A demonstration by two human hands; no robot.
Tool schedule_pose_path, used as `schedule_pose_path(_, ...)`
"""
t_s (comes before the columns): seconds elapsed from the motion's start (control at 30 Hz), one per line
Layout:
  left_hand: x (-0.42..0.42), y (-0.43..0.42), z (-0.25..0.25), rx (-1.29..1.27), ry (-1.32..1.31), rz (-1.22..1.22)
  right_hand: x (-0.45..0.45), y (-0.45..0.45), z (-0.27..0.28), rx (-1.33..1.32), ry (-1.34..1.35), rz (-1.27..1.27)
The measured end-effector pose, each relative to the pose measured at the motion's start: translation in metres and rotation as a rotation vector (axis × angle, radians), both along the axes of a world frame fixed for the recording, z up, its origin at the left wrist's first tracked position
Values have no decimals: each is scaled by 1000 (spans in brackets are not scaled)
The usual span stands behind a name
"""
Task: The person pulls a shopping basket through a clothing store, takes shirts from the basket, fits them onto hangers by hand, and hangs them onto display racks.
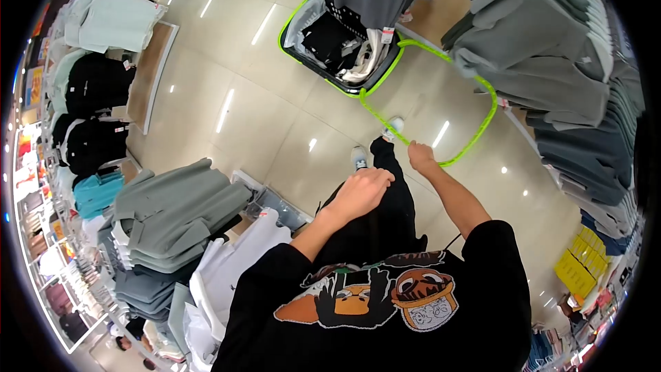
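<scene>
One looped bright-green handle [494,105] is gripped by the right hand [421,156], the green-rimmed black basket [391,74] of clothes [330,38] beyond its fingers. The left hand [363,193] is curled; whether anything is held cannot be told.

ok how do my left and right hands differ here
The bare right hand holds the lime-green basket handle; the bare left hand is off it. The left hand is nearer the black printed shirt, the right hand farther out. Both have curled fingers.

black short-sleeved T-shirt [492,289] | orange-brown-white cartoon print [385,296] | black trousers [396,217] | pale shoes [359,158]
</scene>
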State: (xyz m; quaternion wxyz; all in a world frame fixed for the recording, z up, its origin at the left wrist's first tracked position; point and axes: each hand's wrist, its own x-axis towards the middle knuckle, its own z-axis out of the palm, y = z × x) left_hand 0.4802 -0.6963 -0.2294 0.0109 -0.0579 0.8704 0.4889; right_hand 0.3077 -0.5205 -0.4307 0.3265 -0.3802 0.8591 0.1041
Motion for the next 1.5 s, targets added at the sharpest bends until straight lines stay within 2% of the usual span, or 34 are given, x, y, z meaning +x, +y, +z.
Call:
schedule_pose_path(0.17,28,9,7,-22,61,15,44,30,61,-128,143,223)
schedule_pose_path(0.27,47,14,-8,-77,12,42,60,2,106,-199,153,284)
schedule_pose_path(0.33,60,18,-21,-136,53,126,76,-15,113,-251,189,303)
schedule_pose_path(0.37,65,18,-43,-151,23,110,82,-26,119,-312,185,344)
schedule_pose_path(0.43,73,19,-43,-178,14,132,92,-42,132,-380,189,402)
schedule_pose_path(0.53,87,25,-49,-215,-7,158,112,-46,145,-365,48,471)
schedule_pose_path(0.6,93,34,-49,-226,-12,176,120,-38,152,-458,-80,458)
schedule_pose_path(0.63,95,39,-45,-159,-42,160,119,-33,156,-421,-143,473)
schedule_pose_path(0.77,93,76,-50,-91,-96,221,97,2,178,-463,-227,580)
schedule_pose_path(0.83,85,100,-46,-135,-140,223,81,25,194,-458,-394,523)
schedule_pose_path(1.07,46,187,-43,-278,-264,281,12,120,200,-634,-530,563)
schedule_pose_path(1.2,45,214,-47,-317,-389,344,-42,173,186,-681,-460,424)
schedule_pose_path(1.27,38,225,-45,-320,-408,354,-74,196,175,-705,-137,353)
schedule_pose_path(1.37,29,235,-45,-326,-427,356,-99,215,152,-731,-100,296)
schedule_pose_path(1.4,19,239,-43,-329,-497,269,-98,218,147,-727,-109,296)
schedule_pose_path(1.43,9,243,-41,-332,-564,182,-96,220,143,-730,-27,287)
schedule_pose_path(1.5,-4,248,-36,-299,-612,197,-102,211,137,-740,53,291)
